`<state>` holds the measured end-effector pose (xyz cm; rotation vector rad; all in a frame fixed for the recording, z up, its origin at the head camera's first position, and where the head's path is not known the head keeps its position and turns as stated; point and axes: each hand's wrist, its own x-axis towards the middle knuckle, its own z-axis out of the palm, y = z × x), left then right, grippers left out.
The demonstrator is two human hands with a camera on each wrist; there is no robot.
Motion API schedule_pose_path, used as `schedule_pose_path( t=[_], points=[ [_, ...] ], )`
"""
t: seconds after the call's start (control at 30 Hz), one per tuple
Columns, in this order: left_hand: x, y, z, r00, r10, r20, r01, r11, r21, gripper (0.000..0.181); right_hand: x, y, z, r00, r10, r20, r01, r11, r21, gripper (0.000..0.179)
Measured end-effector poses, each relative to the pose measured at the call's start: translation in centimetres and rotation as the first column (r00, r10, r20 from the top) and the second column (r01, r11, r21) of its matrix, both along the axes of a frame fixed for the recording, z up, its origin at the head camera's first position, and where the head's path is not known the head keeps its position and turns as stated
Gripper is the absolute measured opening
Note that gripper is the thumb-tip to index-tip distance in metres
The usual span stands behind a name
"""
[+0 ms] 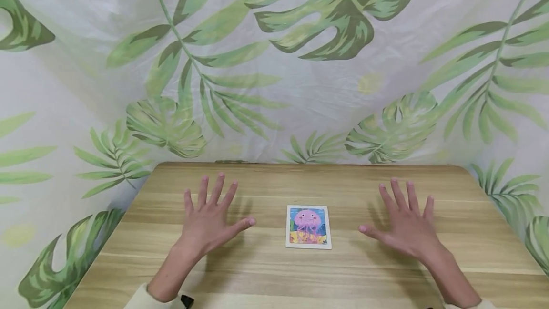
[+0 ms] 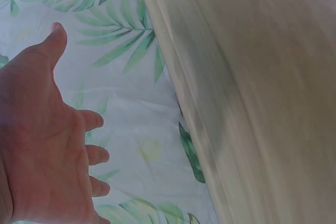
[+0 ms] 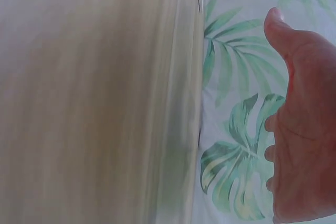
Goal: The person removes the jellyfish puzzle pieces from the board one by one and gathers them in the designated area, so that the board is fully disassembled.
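A small picture card (image 1: 308,227) with a white border lies flat on the wooden table (image 1: 274,275), showing a pink jellyfish over a blue and yellow sea scene. To its left, the left hand (image 1: 208,225) is held palm down with fingers spread, apart from the card. On the other side the right hand (image 1: 407,230) mirrors it, fingers also spread and thumb pointing inward. Shadows fall on the tabletop beside both hands. Each wrist view shows an empty palm, the left hand (image 2: 47,135) and the right hand (image 3: 310,129), with the thumb raised.
Behind the table hangs a pale cloth (image 1: 300,99) printed with green leaves, which also falls along both sides. The table's far edge (image 1: 317,164) meets this cloth. A small black piece (image 1: 187,301) sits at the left sleeve cuff (image 1: 152,299).
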<state>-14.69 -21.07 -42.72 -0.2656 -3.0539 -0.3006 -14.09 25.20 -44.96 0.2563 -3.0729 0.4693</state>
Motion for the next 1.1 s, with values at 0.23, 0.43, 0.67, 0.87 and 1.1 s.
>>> schedule_pose_path(
  t=[0.23,0.43,0.67,0.87,1.1],
  points=[
    [-0.3,1.7,-0.3,0.996,-0.084,0.043,0.083,0.996,0.01,0.103,-0.8,-1.7,0.2,0.999,0.04,-0.004,-0.04,0.999,-0.035,0.122],
    [-0.6,3.1,-0.5,0.984,-0.153,0.09,0.151,0.988,0.031,0.1,-1.3,-3.3,0.3,0.997,0.074,-0.011,-0.075,0.996,-0.049,0.122],
    [-1.0,4.5,-0.6,0.957,-0.264,0.118,0.256,0.963,0.079,0.095,-1.9,-4.7,0.2,0.993,0.119,-0.004,-0.119,0.991,-0.06,0.123],
    [-1.1,5.5,-0.5,0.919,-0.378,0.114,0.361,0.921,0.143,0.085,-2.4,-5.8,0.2,0.983,0.184,-0.02,-0.185,0.98,-0.073,0.12],
    [-1.4,6.3,-0.4,0.867,-0.486,0.111,0.463,0.868,0.179,0.078,-3.0,-7.0,0.1,0.958,0.285,-0.031,-0.287,0.95,-0.123,0.113]
  ],
)
